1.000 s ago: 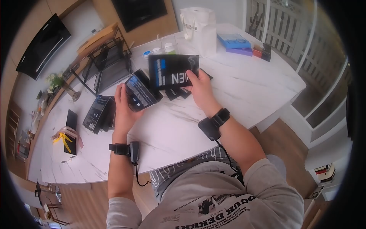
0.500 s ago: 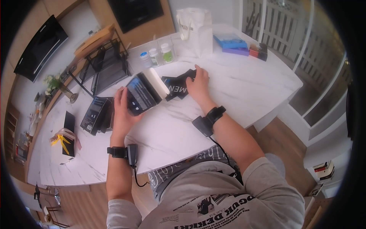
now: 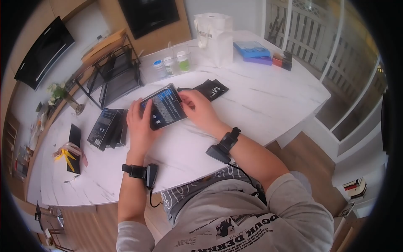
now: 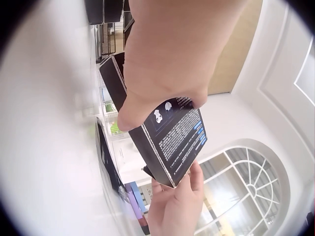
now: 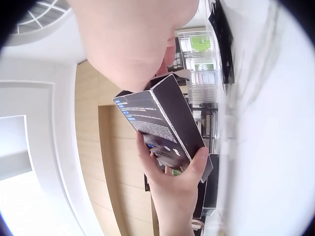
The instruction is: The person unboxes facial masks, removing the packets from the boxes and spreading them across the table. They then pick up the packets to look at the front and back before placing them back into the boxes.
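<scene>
My left hand [image 3: 142, 126] grips a black printed box [image 3: 166, 107] above the table, thumb on one side and fingers across the other. At the box's right end is my right hand [image 3: 201, 110], its fingers curled against that end. In the right wrist view, the box [image 5: 160, 118] shows a raised end flap [image 5: 179, 75] beside the right fingers; part of that end is hidden by the hand. Several flat black packets [image 3: 214, 89] with white lettering lie on the table just beyond the right hand.
More black boxes [image 3: 103, 130] stand left of my left hand, near a ribbon-tied box [image 3: 74, 145]. Behind are a black mesh rack [image 3: 121, 80], small bottles [image 3: 183, 62] in a clear holder, a white paper bag [image 3: 216, 40], and blue and purple boxes [image 3: 252, 49].
My right hand put the packet it held down with the others, then moved left to the box's end. The left hand kept the box, whose raised pale flap no longer shows in the head view.
</scene>
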The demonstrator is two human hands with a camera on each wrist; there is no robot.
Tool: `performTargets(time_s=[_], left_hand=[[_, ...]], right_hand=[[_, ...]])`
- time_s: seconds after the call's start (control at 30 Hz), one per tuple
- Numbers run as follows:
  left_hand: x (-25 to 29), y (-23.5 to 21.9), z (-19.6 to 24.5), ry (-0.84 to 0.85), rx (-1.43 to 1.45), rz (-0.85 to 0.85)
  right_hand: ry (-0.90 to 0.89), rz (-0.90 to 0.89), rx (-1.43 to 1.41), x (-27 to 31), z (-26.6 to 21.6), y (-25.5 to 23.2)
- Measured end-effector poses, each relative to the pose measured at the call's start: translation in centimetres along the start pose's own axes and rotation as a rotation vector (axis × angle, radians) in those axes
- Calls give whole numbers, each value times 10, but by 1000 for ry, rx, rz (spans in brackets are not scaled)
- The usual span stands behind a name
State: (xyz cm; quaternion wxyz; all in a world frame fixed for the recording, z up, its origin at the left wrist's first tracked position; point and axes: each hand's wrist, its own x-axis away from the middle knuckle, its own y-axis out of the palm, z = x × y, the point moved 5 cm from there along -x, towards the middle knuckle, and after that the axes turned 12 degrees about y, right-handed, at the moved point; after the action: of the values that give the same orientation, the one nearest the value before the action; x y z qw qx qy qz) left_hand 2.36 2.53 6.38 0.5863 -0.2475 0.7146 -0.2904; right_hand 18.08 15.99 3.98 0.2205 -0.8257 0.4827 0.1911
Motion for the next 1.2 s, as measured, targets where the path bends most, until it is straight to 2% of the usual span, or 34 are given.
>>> performTargets(time_s=[0.17, 0.27, 0.37, 0.47, 0.57, 0.67, 0.77, 0.87, 0.9, 1.1, 1.2], left_hand=[[1, 1, 0, 23, -7, 43], [1, 1, -2, 19, 10, 61], [2, 1, -2, 11, 27, 71], [3, 1, -2, 1, 21, 55], [3, 0, -2, 3, 20, 38], [3, 0, -1, 8, 8, 10], [3, -1, -3, -14, 36, 32], [6, -5, -13, -71, 82, 95], [9, -4, -17, -70, 73, 87], [11, -5, -24, -132, 118, 105], [14, -8, -28, -191, 189, 125]], right_hand=[[-18, -15, -25, 2, -1, 1], [-124, 44, 69, 5, -10, -2], [43, 11, -124, 1, 6, 3], [65, -43, -147, 1, 13, 6], [-27, -49, -41, 0, 14, 6], [-46, -23, 18, 0, 17, 4], [-141, 97, 3, -1, 6, -3], [199, 291, -138, -4, 7, -23], [39, 406, -68, -7, 15, -28], [410, 573, -309, -23, 57, -73], [544, 582, -422, -26, 91, -77]])
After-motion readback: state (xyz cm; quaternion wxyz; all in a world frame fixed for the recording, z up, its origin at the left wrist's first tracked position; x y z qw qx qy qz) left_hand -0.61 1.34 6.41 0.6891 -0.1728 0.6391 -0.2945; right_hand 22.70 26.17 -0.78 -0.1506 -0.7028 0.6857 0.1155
